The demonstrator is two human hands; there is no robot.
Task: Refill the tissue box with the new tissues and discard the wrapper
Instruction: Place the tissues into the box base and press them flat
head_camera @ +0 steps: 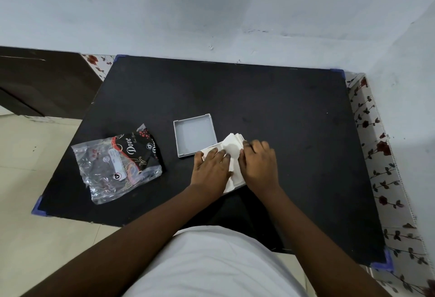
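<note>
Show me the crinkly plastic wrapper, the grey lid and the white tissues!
crinkly clear plastic wrapper (117, 167): head view, middle of the bag.
square grey lid (195, 135): head view, inside floor.
white tissues (231, 147): head view, top sheet.

White tissues (231, 146), grey box (195, 135), black table (270, 98), black-and-clear wrapper (117, 162).

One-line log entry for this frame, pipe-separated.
stage: tissues going in | left hand + right hand: pressing white tissue stack | grey square lid: off, beside | clear plastic wrapper: on black table, undiscarded
</note>
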